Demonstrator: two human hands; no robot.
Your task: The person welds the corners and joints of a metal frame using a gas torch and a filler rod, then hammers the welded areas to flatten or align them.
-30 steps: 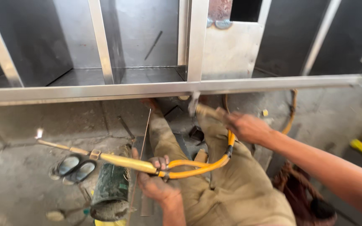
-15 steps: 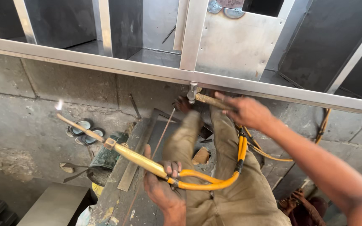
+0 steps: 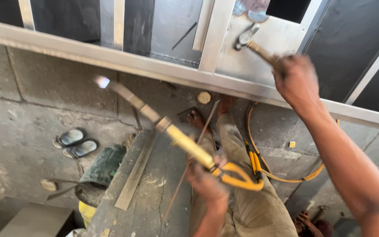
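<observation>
My left hand [image 3: 207, 184] grips the yellow handle of a long brass gas torch [image 3: 154, 118], and a thin rod runs under the same hand. A small flame [image 3: 102, 82] burns at the torch tip, just below the horizontal bar of a steel frame [image 3: 88, 55]. Yellow hoses [image 3: 259, 166] loop from the torch handle across my lap. My right hand [image 3: 295, 79] is raised at the upper right and grips the wooden handle of a small hammer [image 3: 247, 36]. The hammer's metal head rests against a steel plate of the frame [image 3: 281, 30].
I sit over a cracked concrete floor [image 3: 23, 118]. A pair of sandals [image 3: 75, 142] lies at the left, with a dark green bucket [image 3: 99, 169] beside them. A flat steel strip [image 3: 134, 171] and a small round disc [image 3: 204, 97] lie on the floor.
My right hand has lifted the hammer from the frame's lower bar up to the steel plate. The torch tip has swung upward toward the bar.
</observation>
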